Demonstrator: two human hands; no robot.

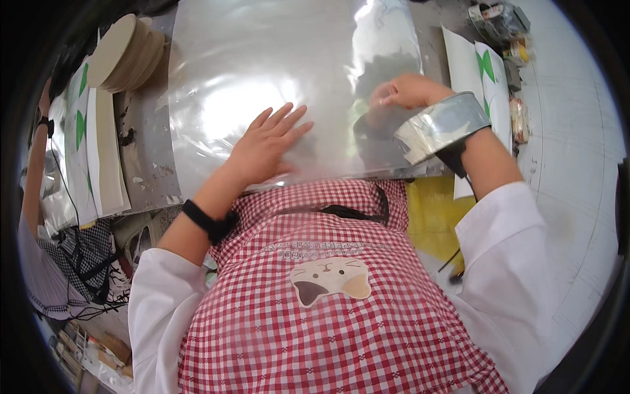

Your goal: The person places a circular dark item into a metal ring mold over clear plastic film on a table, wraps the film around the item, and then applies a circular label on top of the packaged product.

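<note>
A large sheet of clear, glossy plastic film (315, 64) lies flat across the work table in front of me, with bright reflections on it. My left hand (268, 143) rests palm down on the film near its front edge, fingers spread. Over the film's right part is my right hand (406, 92), its fingers curled and partly blurred. Whether anything thin is between those fingers cannot be made out. Around my right wrist hangs a wide roll of clear tape (445, 128), like a bracelet, beside a dark band. A black band (204, 220) circles my left wrist.
Round tan discs (110, 51) are stacked at the table's left. White-and-green printed sheets lie at left (81, 147) and right (492, 74). Containers (499, 22) stand by the pale wall (566, 123). Another person's arm (35, 167) is at far left.
</note>
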